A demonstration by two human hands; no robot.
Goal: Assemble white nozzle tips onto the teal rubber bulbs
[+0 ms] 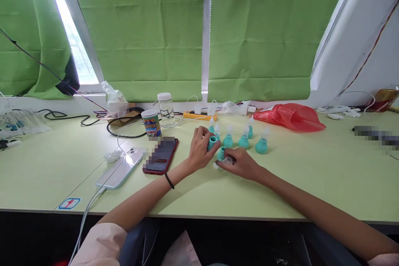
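Observation:
A teal bulb (212, 143) with an open round mouth is held between the thumb and fingers of my left hand (200, 148). Close beside it, my right hand (241, 163) pinches a small clear plastic tip (228, 161) low over the table. Another teal bulb (221, 153), its mouth uncovered, is against my right fingertips. Behind my hands stand several teal bulbs with clear pointed tips, among them one at the right (261, 146), one nearer the middle (243, 141) and one beside that (227, 140).
Left of my hands lie a red-edged phone (161, 156) and a pale phone (121, 168) with cables. Farther back are a patterned can (151, 124), a clear jar (166, 112), an orange power strip (199, 116) and a red plastic bag (288, 117). The table's front edge (224, 217) is near me.

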